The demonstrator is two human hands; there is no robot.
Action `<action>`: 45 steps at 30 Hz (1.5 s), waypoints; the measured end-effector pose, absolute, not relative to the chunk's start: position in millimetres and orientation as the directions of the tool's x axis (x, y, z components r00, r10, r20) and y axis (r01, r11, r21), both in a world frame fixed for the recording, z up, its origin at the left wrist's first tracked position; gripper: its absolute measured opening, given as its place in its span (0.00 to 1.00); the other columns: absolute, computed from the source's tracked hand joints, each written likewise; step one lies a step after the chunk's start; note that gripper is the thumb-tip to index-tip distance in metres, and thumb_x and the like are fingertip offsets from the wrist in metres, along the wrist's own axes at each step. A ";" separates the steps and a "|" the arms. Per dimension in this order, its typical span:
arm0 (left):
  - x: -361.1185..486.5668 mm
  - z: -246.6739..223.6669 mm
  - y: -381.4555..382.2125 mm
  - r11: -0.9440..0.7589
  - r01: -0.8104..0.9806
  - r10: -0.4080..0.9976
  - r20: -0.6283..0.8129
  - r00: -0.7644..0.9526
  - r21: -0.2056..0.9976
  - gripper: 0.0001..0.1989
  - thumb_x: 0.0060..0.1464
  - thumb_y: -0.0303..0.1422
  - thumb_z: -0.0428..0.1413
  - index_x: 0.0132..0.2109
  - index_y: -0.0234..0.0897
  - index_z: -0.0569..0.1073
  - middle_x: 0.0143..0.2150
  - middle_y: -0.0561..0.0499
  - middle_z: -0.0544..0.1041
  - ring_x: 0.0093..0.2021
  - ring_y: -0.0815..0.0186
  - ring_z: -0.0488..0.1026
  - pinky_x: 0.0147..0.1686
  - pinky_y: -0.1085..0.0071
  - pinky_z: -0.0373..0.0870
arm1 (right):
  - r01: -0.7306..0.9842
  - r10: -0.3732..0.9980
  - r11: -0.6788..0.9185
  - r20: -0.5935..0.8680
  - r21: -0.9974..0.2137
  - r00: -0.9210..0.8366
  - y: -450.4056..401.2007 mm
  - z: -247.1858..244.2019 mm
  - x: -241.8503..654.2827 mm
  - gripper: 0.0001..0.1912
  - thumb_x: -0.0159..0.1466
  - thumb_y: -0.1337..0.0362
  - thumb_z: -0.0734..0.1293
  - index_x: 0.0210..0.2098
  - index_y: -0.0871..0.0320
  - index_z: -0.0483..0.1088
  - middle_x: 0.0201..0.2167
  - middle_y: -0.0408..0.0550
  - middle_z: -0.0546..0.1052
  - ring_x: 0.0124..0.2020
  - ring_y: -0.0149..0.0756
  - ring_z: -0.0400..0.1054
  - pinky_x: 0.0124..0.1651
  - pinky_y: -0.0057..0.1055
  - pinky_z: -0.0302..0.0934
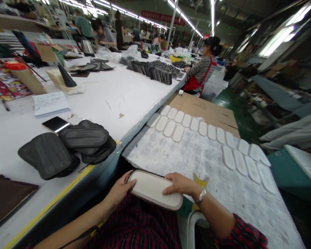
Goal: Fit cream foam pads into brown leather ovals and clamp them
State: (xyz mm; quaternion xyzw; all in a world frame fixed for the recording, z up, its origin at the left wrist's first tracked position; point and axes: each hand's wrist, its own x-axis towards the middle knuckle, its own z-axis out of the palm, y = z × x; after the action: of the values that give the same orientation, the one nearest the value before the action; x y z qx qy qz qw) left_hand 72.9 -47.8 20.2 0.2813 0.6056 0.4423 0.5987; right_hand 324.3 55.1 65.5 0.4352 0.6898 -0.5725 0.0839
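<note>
A white oblong panel (150, 186) with rounded ends and a dark edge is held over my lap, tilted slightly down to the right. My left hand (123, 186) grips its left end, thumb on the white face. At the other end my right hand (177, 185) is closed on it, thumb also on top and the fingers partly hidden. Similar white oblong pieces (178, 133) lie in rows on the pale board (191, 162) to the right. Black rounded pieces (48, 155) are piled on the white table at the left.
The white table (103, 93) carries a phone (56, 123), a notebook (51, 103), an orange-capped bottle (24, 76) and rows of dark pieces (152, 72). A person in a red apron (202, 74) sits beyond the cardboard (204, 109). A white-rimmed container (190, 228) stands below my right forearm.
</note>
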 end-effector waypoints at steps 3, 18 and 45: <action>72.0 21.0 -48.4 0.449 -0.189 0.872 -0.475 -0.121 0.873 0.32 0.46 0.41 0.59 0.57 0.32 0.62 0.54 0.43 0.70 0.55 0.56 0.66 0.56 0.61 0.60 | 0.706 0.506 -0.002 -0.610 -0.708 -0.610 54.8 66.2 321.3 0.18 0.44 0.55 0.72 0.31 0.59 0.71 0.27 0.41 0.73 0.30 0.32 0.65 0.27 0.23 0.56; 66.9 23.7 -52.1 0.442 -0.095 0.893 -0.447 -0.043 0.892 0.36 0.47 0.38 0.57 0.61 0.31 0.54 0.59 0.42 0.65 0.57 0.56 0.64 0.57 0.60 0.57 | 0.712 0.498 0.105 -0.583 -0.694 -0.642 50.4 72.5 317.5 0.16 0.45 0.56 0.72 0.29 0.60 0.69 0.26 0.40 0.71 0.29 0.31 0.63 0.27 0.23 0.53; 111.2 48.5 -41.0 -0.608 0.670 0.728 -0.038 0.685 0.425 0.26 0.54 0.32 0.51 0.61 0.41 0.59 0.56 0.44 0.69 0.53 0.54 0.66 0.51 0.58 0.64 | 0.779 0.564 0.230 -0.572 -0.584 -0.595 49.1 78.8 314.4 0.19 0.46 0.53 0.72 0.31 0.60 0.70 0.27 0.43 0.72 0.29 0.33 0.65 0.28 0.25 0.56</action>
State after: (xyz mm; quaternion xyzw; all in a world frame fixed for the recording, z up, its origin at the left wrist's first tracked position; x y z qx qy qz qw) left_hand 111.2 -41.0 48.5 0.8940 0.3909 0.0693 0.2076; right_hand 314.4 49.1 78.8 0.4333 0.7749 -0.4442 0.1206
